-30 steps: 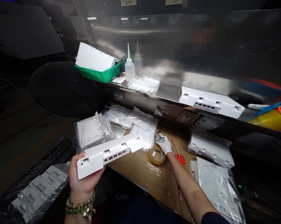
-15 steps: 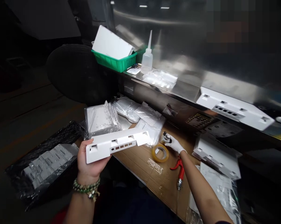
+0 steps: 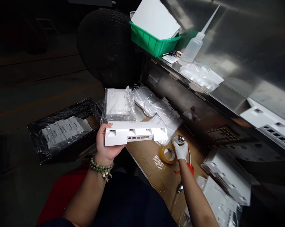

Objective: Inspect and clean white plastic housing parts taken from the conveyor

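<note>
My left hand (image 3: 106, 143), bare and with bead bracelets at the wrist, grips the left end of a white plastic housing (image 3: 119, 137). A row of port cutouts runs along its front, facing me. My right hand (image 3: 181, 150), in a white glove, is closed around a small object with a shiny round metal top (image 3: 181, 138) on the cardboard; its kind is unclear. Just left of the glove lies a roll of yellowish tape (image 3: 161, 154). A red air blow gun (image 3: 191, 169) lies partly hidden under my right forearm.
A black-lined crate (image 3: 35, 138) at left holds several white housings. Bagged white parts (image 3: 119, 102) lie behind the held housing, and more housings (image 3: 229, 176) at right. The metal shelf (image 3: 232, 104) carries a green bin (image 3: 154, 44), a squeeze bottle (image 3: 192, 49) and another housing (image 3: 270, 123).
My view has turned to the left and down. The white housing in my left hand has become more level. My right hand still holds the metal-topped object near the tape.
</note>
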`<state>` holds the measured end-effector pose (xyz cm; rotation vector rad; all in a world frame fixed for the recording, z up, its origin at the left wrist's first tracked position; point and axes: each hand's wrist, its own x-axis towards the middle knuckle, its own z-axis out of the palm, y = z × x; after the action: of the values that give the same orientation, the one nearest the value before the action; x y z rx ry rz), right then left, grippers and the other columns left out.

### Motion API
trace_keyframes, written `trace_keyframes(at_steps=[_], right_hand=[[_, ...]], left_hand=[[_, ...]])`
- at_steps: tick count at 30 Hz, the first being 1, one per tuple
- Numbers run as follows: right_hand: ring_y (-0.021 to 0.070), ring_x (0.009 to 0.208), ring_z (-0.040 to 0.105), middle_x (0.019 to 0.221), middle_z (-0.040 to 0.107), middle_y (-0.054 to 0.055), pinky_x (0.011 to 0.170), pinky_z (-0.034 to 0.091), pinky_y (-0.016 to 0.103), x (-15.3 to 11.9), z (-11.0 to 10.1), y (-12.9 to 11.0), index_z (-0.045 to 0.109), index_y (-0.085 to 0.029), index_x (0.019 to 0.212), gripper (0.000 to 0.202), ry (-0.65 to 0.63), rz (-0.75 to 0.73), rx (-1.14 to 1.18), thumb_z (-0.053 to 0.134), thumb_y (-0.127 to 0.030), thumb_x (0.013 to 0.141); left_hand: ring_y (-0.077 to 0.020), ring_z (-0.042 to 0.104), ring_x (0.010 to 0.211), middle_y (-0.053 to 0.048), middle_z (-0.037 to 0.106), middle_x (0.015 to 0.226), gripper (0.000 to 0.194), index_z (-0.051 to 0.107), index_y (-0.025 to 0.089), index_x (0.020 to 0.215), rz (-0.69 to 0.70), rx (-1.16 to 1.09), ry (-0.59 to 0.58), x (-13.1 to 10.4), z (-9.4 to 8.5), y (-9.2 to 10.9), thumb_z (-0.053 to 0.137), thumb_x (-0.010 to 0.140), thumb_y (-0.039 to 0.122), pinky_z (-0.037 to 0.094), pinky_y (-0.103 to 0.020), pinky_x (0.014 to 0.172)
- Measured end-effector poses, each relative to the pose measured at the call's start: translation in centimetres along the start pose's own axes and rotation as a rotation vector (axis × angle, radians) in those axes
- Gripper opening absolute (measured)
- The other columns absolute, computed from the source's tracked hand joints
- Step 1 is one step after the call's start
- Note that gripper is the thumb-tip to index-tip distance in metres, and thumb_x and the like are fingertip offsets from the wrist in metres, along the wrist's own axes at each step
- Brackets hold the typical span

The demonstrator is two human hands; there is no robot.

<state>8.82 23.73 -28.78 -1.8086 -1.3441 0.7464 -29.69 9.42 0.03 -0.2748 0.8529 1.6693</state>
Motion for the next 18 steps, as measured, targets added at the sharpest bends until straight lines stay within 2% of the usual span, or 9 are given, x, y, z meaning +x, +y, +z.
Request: trace_keyframes(at_steps=[4,10,13,18], right_hand=[[0.0277,0.1,0.073,0.109,0.077,0.01,0.093,0.058,0.04,0.5,-0.8,0.4,0.065,-0.018,0.115,0.056,-0.064,0.014,0.049,0.077,-0.037,0.063],[0.0256,0.106,0.071,0.12,0.072,0.01,0.098,0.056,0.039,0.8,-1.2,0.9,0.055,-0.018,0.129,0.078,-0.123,-0.01,0.086,0.082,-0.034,0.058],[0.0258,0.105,0.07,0.118,0.073,0.009,0.097,0.056,0.039,0.7,-0.7,1.3,0.054,-0.02,0.129,0.081,-0.099,-0.014,0.066,0.085,-0.036,0.056],[0.025,0.099,0.071,0.109,0.074,0.006,0.094,0.056,0.04,1.0,0.0,2.1,0.055,-0.021,0.119,0.071,-0.055,0.001,0.036,0.084,-0.041,0.057]], left_hand=[[-0.0261,0.072,0.072,-0.007,0.074,0.079,0.016,0.067,0.016,0.084,0.014,-0.026,0.0,0.2,-0.5,0.2,0.053,0.083,0.022,0.063,-0.042,0.069],[-0.0241,0.071,0.072,-0.007,0.072,0.078,0.017,0.067,0.015,0.084,0.034,-0.019,0.008,-0.3,-0.7,0.3,0.052,0.084,0.023,0.062,-0.037,0.067],[-0.0234,0.07,0.072,-0.005,0.072,0.077,0.015,0.066,0.016,0.084,0.055,0.004,0.003,-1.2,-0.7,0.4,0.052,0.085,0.022,0.061,-0.035,0.065],[-0.0228,0.069,0.067,-0.004,0.072,0.074,0.014,0.064,0.017,0.083,0.1,0.061,0.022,-2.5,-1.3,0.6,0.05,0.085,0.02,0.06,-0.034,0.059]])
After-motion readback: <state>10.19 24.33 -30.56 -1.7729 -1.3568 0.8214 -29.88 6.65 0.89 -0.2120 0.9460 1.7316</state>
